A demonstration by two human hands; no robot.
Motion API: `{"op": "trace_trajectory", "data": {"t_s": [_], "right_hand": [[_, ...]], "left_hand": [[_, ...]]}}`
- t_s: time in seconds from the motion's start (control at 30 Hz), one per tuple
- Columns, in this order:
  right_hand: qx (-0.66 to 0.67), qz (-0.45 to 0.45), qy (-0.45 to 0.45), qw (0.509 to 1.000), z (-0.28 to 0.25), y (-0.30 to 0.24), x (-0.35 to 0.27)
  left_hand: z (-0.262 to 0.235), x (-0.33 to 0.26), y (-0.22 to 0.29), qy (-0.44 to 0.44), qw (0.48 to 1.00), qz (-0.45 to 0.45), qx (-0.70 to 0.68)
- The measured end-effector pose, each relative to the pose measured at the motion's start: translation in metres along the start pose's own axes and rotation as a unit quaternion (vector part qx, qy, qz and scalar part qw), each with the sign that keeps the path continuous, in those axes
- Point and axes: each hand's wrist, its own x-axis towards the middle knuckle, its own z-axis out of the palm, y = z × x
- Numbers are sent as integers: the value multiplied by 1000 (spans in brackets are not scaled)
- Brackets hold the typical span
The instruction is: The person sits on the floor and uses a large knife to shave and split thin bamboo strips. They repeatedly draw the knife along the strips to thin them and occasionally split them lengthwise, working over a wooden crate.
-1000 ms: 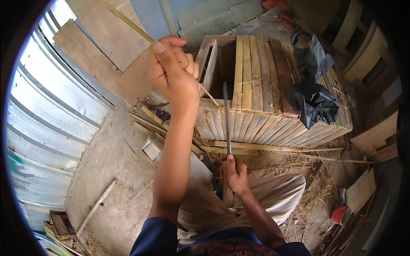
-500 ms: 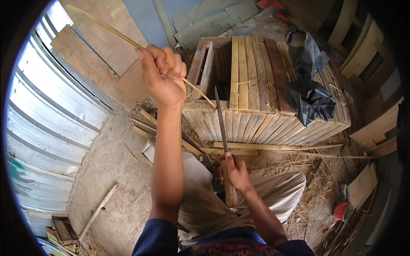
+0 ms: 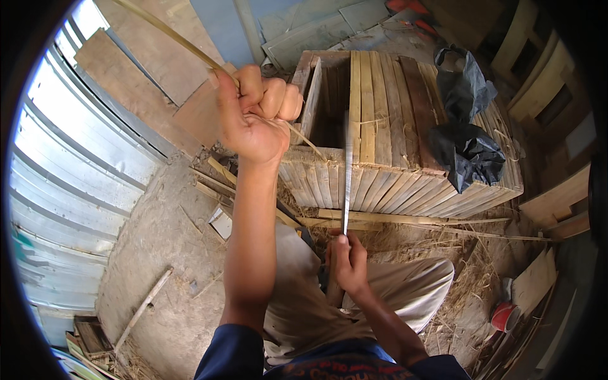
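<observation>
My left hand is raised and closed around a thin bamboo strip. One long end of the strip runs up to the far left; the short end comes out below the fist toward the crate. Low in the middle, my right hand grips the wooden handle of a long knife, the blade pointing up and away, blurred near its tip. Past the blade stands a slatted crate of bamboo or wood, with a dark opening on its left. The blade and the strip's short end are apart.
Black plastic bags lie on the crate's right side. Loose slats and shavings litter the ground before it. A corrugated metal wall curves along the left. A red tin sits at the right.
My left fist has shifted slightly right, pulling the strip with it, and less of its short end shows. The knife has swung from leaning left to nearly upright, its blade turned.
</observation>
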Motion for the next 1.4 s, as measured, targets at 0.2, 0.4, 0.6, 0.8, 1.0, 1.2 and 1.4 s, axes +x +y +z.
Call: {"op": "trace_trajectory", "data": {"t_s": [0.2,0.4,0.6,0.8,1.0,1.2,1.4], "right_hand": [[-65,-94,10,993,1,13,0],[84,-151,1,985,5,10,-7],[-28,22,15,999,2,6,-5],[13,-21,20,999,-2,-8,-9],[12,7,22,1000,1,-21,-5],[5,-40,4,999,3,-13,2],[4,15,20,1000,2,-6,14]], "left_hand": [[-5,-3,4,-41,999,-34,-8],[-13,-4,9,-13,998,-23,-49],[-11,0,10,135,990,30,30],[-6,0,12,91,995,11,35],[-8,-2,3,29,999,-2,35],[13,-9,10,-45,999,-11,-25],[12,-3,15,-64,998,-19,23]]}}
